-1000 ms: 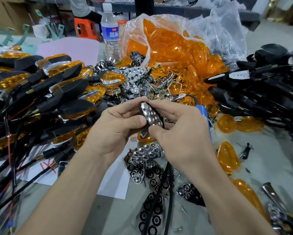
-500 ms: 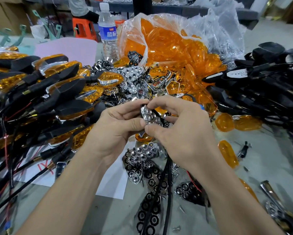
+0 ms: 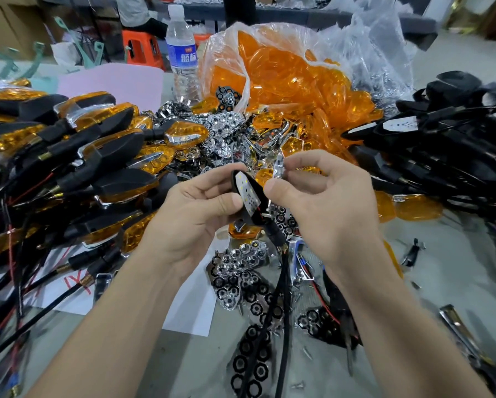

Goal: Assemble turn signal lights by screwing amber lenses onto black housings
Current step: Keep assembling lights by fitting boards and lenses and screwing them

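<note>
Left fingers (image 3: 230, 203) grip black housing (image 3: 236, 181), right fingers (image 3: 282, 194) pinch reflector (image 3: 278, 168) — bag (image 3: 373, 50) holds amber lenses (image 3: 284, 79).

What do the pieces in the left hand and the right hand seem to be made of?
Black housing in the left hand: matte black plastic, probably; dull, no glare. Reflector in the right hand: likely chrome-plated plastic; mirror-bright highlights.

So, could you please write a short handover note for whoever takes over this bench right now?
Left hand grips a black housing, white LED board facing up.
Right hand pinches a chrome reflector just above it, not seated.
Amber lenses sit in the bag behind; bare housings are piled right, finished lights left.
Left to do: seat the reflector, add a lens, screw it down.
</note>
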A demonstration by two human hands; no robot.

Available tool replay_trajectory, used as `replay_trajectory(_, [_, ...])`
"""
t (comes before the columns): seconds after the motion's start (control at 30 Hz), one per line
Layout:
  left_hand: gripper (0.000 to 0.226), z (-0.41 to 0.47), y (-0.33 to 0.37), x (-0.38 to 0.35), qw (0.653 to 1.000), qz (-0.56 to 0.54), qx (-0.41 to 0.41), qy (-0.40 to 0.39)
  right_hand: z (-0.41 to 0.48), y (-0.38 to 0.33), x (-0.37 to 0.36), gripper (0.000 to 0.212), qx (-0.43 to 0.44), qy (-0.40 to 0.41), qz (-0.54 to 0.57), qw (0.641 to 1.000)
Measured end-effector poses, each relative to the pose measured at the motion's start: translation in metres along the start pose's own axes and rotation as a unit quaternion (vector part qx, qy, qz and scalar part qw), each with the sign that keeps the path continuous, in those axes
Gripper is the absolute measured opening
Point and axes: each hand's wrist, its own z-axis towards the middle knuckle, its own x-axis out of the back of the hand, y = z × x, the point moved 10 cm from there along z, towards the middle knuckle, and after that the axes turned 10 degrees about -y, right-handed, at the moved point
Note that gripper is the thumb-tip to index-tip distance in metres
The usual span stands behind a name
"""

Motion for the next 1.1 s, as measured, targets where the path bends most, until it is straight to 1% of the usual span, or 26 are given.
replay_trajectory(0.13, [0.045, 0.000, 0.001, -0.002, 1.000, 0.005, 0.000, -0.001, -0.005, -0.004, -0.014, 0.028, 0.027, -0.013, -0.035, 0.999])
replay_trajectory(0.23, [0.041, 0.000, 0.001, -0.003, 1.000, -0.001, -0.003, -0.003, -0.008, -0.008, -0.023, 0.030, 0.042, -0.019, -0.071, 0.996])
replay_trajectory(0.33, [0.038, -0.001, 0.001, -0.005, 1.000, -0.005, -0.003, -0.006, -0.010, -0.012, -0.029, 0.026, 0.048, -0.022, -0.116, 0.992])
replay_trajectory(0.43, [0.038, -0.001, 0.001, -0.006, 1.000, -0.002, -0.003, -0.008, -0.010, -0.012, -0.030, 0.021, 0.035, -0.026, -0.124, 0.991])
replay_trajectory(0.6, [0.039, -0.001, 0.001, -0.008, 1.000, -0.001, 0.003, -0.022, -0.013, -0.015, -0.028, 0.027, 0.025, -0.001, -0.134, 0.991])
replay_trajectory(0.73, [0.030, -0.001, -0.002, -0.004, 1.000, -0.010, 0.023, -0.008, -0.016, -0.009, -0.027, 0.023, 0.014, 0.033, -0.145, 0.989])
replay_trajectory(0.87, [0.023, -0.002, 0.000, -0.004, 0.999, 0.029, 0.010, 0.009, -0.019, -0.009, -0.032, 0.028, 0.010, 0.041, -0.174, 0.984])
replay_trajectory(0.93, [0.021, -0.002, 0.002, -0.001, 1.000, 0.023, 0.003, 0.018, -0.017, -0.008, -0.033, 0.029, 0.016, 0.023, -0.166, 0.986])
replay_trajectory(1.0, [0.022, -0.001, 0.004, 0.001, 1.000, 0.004, -0.003, 0.015, -0.011, -0.004, -0.036, 0.025, 0.010, -0.022, -0.142, 0.990])
replay_trajectory(1.1, [0.023, 0.000, 0.007, 0.002, 1.000, -0.001, -0.008, 0.004, -0.001, 0.013, -0.038, 0.022, -0.038, -0.096, -0.073, 0.992])
